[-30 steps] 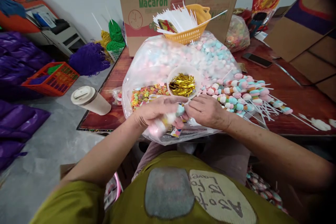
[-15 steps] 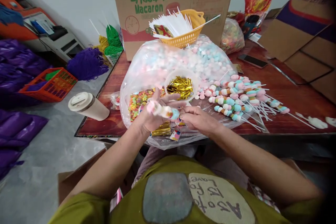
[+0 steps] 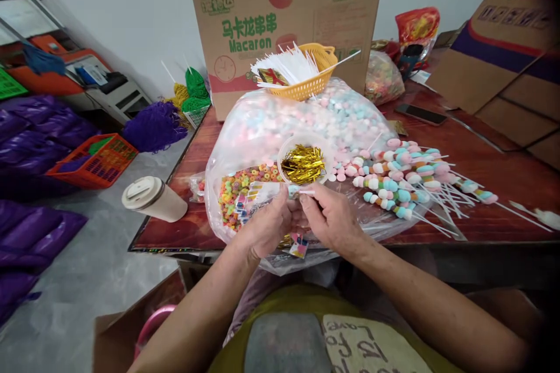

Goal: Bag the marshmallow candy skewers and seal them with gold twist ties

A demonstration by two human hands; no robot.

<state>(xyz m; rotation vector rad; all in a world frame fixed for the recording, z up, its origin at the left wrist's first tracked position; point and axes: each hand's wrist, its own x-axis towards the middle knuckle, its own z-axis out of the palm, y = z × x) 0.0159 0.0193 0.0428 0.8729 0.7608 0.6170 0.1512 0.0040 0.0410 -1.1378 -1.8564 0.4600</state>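
1. Centre: the left hand's (image 3: 276, 221) fingers close around one candy skewer (image 3: 293, 190); the right hand's (image 3: 335, 218) fingers pinch its stick (image 3: 308, 192).
2. Just beyond: one bowl (image 3: 283, 170) of gold strips (image 3: 303, 163), too many to count.
3. Worktop (image 3: 175, 234), right: overlapping skewers (image 3: 409, 172), exact count unclear.
4. Left: one cup (image 3: 155, 198).
5. Upper centre: one yellow basket (image 3: 306, 88).

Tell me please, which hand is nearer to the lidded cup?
Left. The left hand is to the right of the lidded cup, with a gap between them; the right hand is farther, on the left hand's other side.
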